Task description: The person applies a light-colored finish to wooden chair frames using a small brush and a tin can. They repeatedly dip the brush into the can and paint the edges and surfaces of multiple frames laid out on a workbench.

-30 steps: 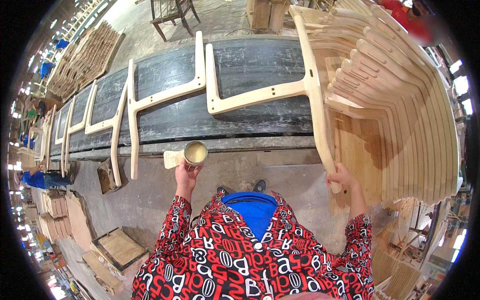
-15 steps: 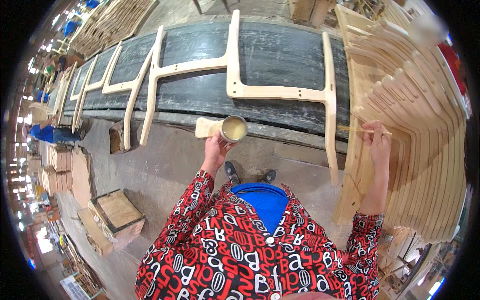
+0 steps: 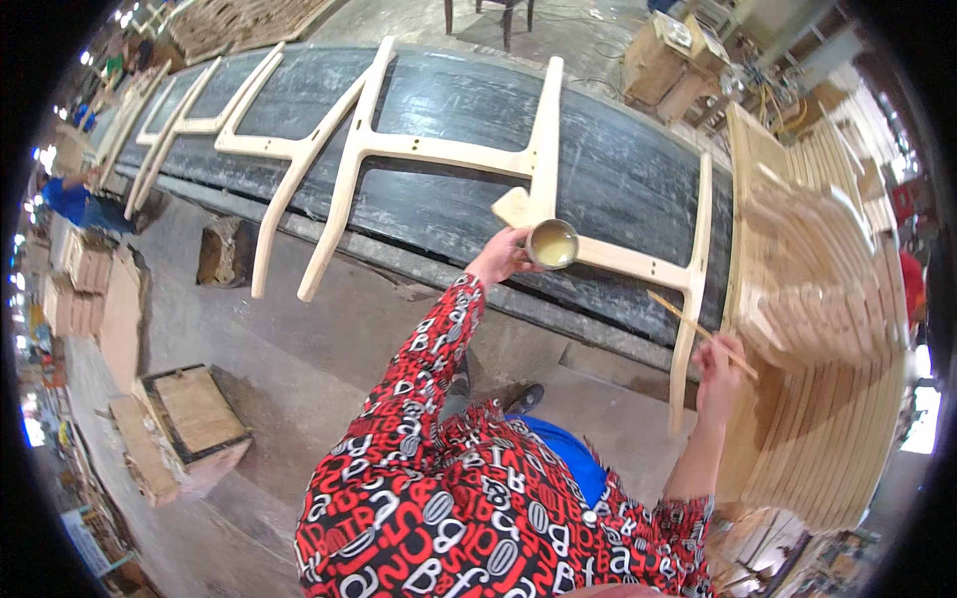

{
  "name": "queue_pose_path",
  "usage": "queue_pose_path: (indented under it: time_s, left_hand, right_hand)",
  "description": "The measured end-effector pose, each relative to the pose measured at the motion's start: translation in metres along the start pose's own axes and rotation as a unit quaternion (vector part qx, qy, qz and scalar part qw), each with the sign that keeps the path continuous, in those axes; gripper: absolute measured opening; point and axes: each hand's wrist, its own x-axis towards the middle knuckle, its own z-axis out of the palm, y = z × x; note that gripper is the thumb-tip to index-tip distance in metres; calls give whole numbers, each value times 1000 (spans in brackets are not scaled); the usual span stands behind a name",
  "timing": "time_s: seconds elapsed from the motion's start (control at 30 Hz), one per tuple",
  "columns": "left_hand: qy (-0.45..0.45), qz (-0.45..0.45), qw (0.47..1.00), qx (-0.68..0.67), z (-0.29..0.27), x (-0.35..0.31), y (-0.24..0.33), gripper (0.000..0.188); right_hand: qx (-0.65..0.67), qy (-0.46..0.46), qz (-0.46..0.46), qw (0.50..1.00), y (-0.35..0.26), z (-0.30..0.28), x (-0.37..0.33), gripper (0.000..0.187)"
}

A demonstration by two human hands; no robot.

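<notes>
My left hand [image 3: 498,257] is closed around a round can [image 3: 553,246] of pale yellowish liquid. Beside the can, a pale flat block [image 3: 511,206] juts out from the same grip; whether it is fixed to the can I cannot tell. The can hangs over the nearest wooden chair frame [image 3: 638,260], hiding part of its crossbar. My right hand [image 3: 720,371] pinches a thin wooden stick [image 3: 695,327], perhaps a slim brush, slanting up and left. Its tip appears near the crossbar's right end, by the right leg; contact cannot be made out.
More joined wooden frames [image 3: 349,204] lie along the long dark-topped table [image 3: 449,100]. Curved wooden parts [image 3: 817,429] are stacked at the right. A wooden box [image 3: 199,409] stands on the floor at lower left. A person in blue [image 3: 68,199] is far left.
The view has turned, shifting the table and frames. My left hand has brought the can over the nearest frame. The stick has swung from level to slanted, its tip now nearer the crossbar.
</notes>
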Motion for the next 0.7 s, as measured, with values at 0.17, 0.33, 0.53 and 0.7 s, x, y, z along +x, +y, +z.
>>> queue_pose_path:
  time_s: [0.17, 0.33, 0.53, 0.7]
  left_hand:
    - [-49, 28, 993, -108, -11, 16, 3, 36]
    - [-71, 65, 987, -130, 15, 16, 8, 34]
    - [-67, 58, 993, -76, 34, 29, 4, 37]
    - [-54, 26, 998, -21, 33, 38, -9, 33]
  right_hand:
    - [-7, 65, 30, 997, 4, -3, -23, 8]
    - [16, 76, 44, 996, 12, 20, -24, 7]
    - [26, 59, 14, 998, -8, 68, -12, 10]
    - [55, 26, -3, 998, -12, 67, -2, 20]
